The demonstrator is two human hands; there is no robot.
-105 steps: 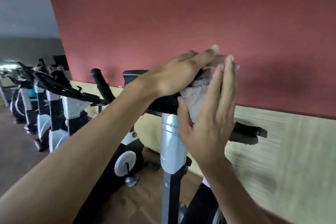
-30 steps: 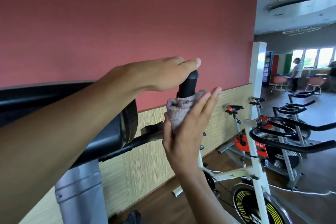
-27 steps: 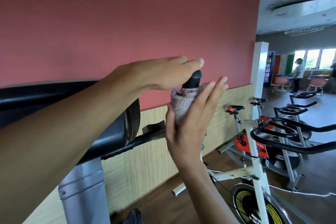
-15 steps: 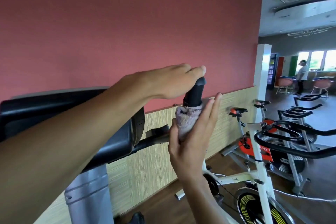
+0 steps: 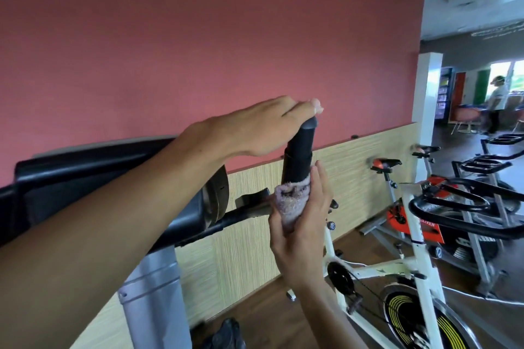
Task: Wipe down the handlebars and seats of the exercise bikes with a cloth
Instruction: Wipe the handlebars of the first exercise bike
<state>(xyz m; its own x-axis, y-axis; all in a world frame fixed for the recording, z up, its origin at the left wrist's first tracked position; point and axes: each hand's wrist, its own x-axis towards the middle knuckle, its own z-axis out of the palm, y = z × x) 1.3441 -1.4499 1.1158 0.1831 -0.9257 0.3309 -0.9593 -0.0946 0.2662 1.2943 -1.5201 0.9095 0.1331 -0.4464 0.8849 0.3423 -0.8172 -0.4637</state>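
- Console [image 5: 99, 178] of the bike in front of me: black, at the left edge, mounted on a grey steel post [image 5: 153, 286]; my left forearm crosses in front of it.
- My left hand [image 5: 255, 130] reaches over the upright black handlebar grip [image 5: 299, 156]. The fingers lie nearly straight and relaxed, with the fingertips resting on the cap of the grip. The hand clasps nothing.
- The handlebar grip stands upright, tilted slightly right, against the red wall [image 5: 198, 22]. A black bar runs from its base leftward to the console.
- The cloth [image 5: 289, 204], a pale pink-grey terry towel, is bunched around the lower end of the grip, just below the exposed black part.
- My right hand [image 5: 303, 224] grasps the cloth from the right side, fingers curled round it and pressing it against the grip. The fingertips reach above the upper edge of the cloth.
- A white exercise bike [image 5: 416, 258] stands right of my right forearm, with a yellow-striped flywheel low down.
- A red-and-black bike [image 5: 414, 224] stands behind it, near the wall panelling.
- Further black handlebars [image 5: 459, 207] fill the right edge.
- A person [image 5: 497, 102] stands far off at the right, near bright windows.
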